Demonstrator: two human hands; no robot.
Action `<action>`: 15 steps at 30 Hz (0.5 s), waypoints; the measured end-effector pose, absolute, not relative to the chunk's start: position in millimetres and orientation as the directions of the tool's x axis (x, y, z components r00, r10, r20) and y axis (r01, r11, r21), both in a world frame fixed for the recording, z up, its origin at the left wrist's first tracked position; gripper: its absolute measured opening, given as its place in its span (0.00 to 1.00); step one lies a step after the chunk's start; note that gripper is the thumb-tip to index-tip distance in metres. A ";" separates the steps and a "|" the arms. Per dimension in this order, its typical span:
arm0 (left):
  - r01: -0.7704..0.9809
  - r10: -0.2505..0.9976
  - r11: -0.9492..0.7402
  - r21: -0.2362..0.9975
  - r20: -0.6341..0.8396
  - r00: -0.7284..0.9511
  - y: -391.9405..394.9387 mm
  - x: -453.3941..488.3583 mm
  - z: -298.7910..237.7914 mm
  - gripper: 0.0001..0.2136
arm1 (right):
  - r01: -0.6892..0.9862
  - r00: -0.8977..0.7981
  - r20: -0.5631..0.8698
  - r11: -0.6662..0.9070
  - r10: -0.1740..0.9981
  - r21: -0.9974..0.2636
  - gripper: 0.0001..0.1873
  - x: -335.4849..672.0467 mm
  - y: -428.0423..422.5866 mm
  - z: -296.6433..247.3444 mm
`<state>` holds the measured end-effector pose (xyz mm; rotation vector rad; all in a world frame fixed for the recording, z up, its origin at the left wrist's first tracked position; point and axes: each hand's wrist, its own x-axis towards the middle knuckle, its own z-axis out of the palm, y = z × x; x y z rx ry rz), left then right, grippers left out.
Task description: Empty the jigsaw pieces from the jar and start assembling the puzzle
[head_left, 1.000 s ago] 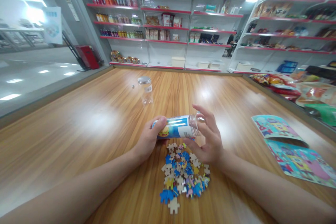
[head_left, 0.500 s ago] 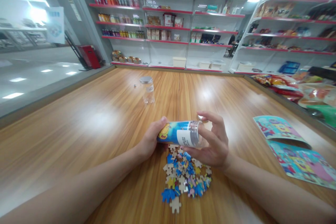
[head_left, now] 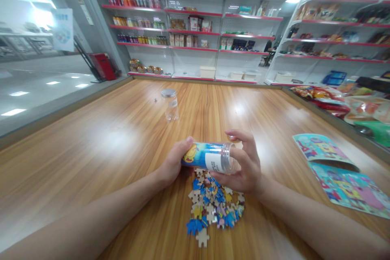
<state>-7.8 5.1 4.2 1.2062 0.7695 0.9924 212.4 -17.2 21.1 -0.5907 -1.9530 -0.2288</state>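
Note:
My left hand is closed around the base of a clear plastic jar with a blue cartoon label, which lies tilted on its side with the mouth to the right. My right hand is at that mouth. Its index finger reaches into the opening, the thumb lies under the rim and the other fingers are spread apart. What the fingertip touches inside is hidden. Under the jar lies a heap of jigsaw puzzle pieces, some printed and some bare wood. A shiny round lid shows partly behind my right fingers.
Farther back on the wooden table stands a clear jar with a silver lid, near a tiny object. Two curled cartoon sheets lie at the right. Snack packages sit beyond the right edge, and stocked shelves stand behind.
My right hand has shifted slightly left against the jar's mouth. My left hand, the jar and the puzzle pieces have hardly moved.

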 end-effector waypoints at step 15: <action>-0.156 0.961 0.020 0.988 0.024 0.276 4.4 -7.7 0.3 0.28 | 0.289 -0.415 0.771 0.873 0.483 -0.392 0.28 222.9 -18.5 26.3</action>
